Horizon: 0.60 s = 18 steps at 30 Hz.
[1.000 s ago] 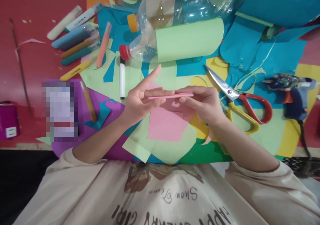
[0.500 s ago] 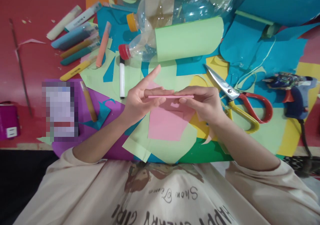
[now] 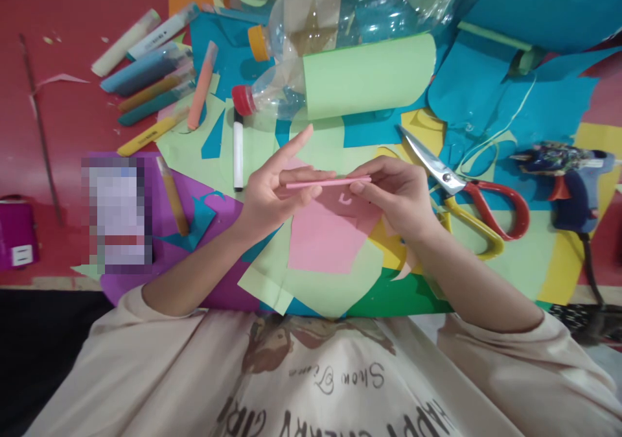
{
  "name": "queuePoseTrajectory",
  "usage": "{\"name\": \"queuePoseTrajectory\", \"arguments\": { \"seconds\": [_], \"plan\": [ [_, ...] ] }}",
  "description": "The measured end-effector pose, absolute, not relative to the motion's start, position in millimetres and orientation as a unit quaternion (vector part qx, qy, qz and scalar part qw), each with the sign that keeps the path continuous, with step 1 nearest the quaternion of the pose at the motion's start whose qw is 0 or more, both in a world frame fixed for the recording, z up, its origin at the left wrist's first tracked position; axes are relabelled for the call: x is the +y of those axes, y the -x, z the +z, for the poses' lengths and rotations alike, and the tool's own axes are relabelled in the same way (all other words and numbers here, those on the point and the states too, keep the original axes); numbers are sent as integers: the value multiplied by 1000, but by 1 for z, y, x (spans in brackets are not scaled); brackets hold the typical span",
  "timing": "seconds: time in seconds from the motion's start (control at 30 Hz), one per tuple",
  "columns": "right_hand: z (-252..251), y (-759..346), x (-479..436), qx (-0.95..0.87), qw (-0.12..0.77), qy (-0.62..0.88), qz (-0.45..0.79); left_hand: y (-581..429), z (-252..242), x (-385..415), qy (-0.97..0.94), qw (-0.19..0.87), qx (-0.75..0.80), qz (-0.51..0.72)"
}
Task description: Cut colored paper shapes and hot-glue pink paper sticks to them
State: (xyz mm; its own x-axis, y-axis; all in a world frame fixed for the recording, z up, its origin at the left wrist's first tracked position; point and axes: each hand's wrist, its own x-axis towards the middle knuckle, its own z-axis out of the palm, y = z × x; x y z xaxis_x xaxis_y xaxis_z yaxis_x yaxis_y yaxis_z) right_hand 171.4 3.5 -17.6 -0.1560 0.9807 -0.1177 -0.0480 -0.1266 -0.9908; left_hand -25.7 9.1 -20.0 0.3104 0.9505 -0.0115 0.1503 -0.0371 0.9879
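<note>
Between my two hands a narrow folded strip of pink paper point(image 3: 328, 182) lies nearly level, seen edge-on. My left hand point(image 3: 272, 194) pinches its left end between thumb and fingers, the index finger sticking out away from the strip. The strip's right end is gripped by the thumb and fingers of my right hand point(image 3: 401, 194). Below the strip lies a pink paper sheet point(image 3: 323, 242) on light green paper point(image 3: 335, 294). A small curved pink scrap point(image 3: 345, 198) shows just under my right thumb.
Scissors point(image 3: 449, 181) with red and yellow handles lie to the right, beside a glue gun point(image 3: 576, 194). Plastic bottles, one wrapped in green paper point(image 3: 369, 77), lie at the back. Several markers point(image 3: 140, 70) and a blurred phone point(image 3: 119, 210) are on the left.
The right end of the pink strip has risen slightly, so it now tilts a little. My right fingers have shifted along it and are more bent. My left hand stays nearly still.
</note>
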Motion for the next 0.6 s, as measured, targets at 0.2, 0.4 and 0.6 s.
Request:
{"name": "queuePoseTrajectory", "arguments": {
  "seconds": [0.2, 0.4, 0.6],
  "plan": [
    [-18, -171, 2, -499, 435, 477, 578, 24, -19, 6, -617, 527, 460, 359],
    [-18, -172, 3, -492, 441, 469, 586, 25, -19, 6, -640, 504, 456, 358],
    [-16, -170, 3, -475, 432, 475, 602, 26, -22, 5, -633, 512, 452, 365]
  ]
}}
